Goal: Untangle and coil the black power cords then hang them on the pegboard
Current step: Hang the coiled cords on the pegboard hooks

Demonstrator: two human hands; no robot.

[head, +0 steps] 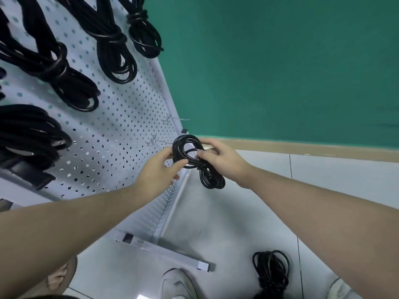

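Against the green wall (280,61) we face one white pegboard (112,117) bearing five hung cord bundles (114,46). Below lies grey tile floor (226,212), with another cord bundle (272,270) there. Our left hand (160,169) and right hand (220,157) both grip one coiled black power cord (194,160) beside two bare hooks (172,118).

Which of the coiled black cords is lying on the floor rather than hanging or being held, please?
The cord bundle at the bottom right, beside the shoe. The others hang on the pegboard, and one cord is held in both hands.
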